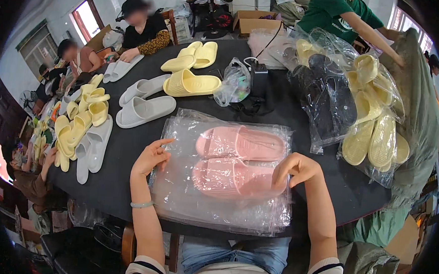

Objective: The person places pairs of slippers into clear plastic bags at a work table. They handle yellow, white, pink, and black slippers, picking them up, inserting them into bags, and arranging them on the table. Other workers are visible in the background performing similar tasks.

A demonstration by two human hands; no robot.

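Note:
A pair of pink slippers [261, 143] lies inside a clear plastic bag [176, 197], on a stack of similar clear bags in front of me. At the bag's left edge is my left hand [151, 158], its fingers apart and holding nothing. My right hand [299, 170] is bent over the right end of the nearer pink slipper, fingers curved down and thumb apart; whether the fingertips touch the plastic is unclear.
Loose grey slippers [149, 112] and yellow slippers [192, 83] lie on the black table [326, 192]. Bagged black slippers [326, 93] and bagged yellow slippers [370, 140] are piled at right. A crumpled clear bag [233, 85] sits beyond. Other people work around the table.

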